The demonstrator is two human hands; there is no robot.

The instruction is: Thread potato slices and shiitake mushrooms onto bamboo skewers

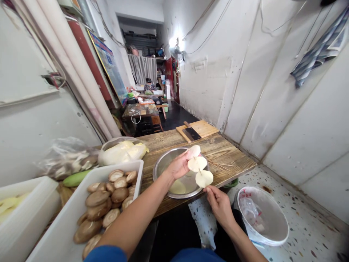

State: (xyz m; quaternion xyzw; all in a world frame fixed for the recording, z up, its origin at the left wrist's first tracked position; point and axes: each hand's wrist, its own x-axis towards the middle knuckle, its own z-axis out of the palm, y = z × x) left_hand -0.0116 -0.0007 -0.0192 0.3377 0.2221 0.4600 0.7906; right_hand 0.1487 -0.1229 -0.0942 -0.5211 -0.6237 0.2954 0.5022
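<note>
Over a steel bowl (160,160), my left hand (177,165) pinches the topmost of three thin, pale round slices that look like potato. Below it, the middle slice (196,164) and the lowest slice (204,178) are threaded on a thin wooden skewer (200,170). My right hand (219,203) is closed round the skewer's lower end, just under the lowest slice. Another pale slice (177,187) lies in the bowl, which seems to hold some water. Loose skewers (222,165) lie on the wooden table right of the bowl.
A cleaver (192,133) rests on a cutting board (205,129) at the table's far end. On the left are a white bin (139,174) of shiitake mushrooms (120,195), bagged cabbage (122,153) and another white box (29,207). A bucket (280,225) stands on the floor; a person (149,85) sits far back.
</note>
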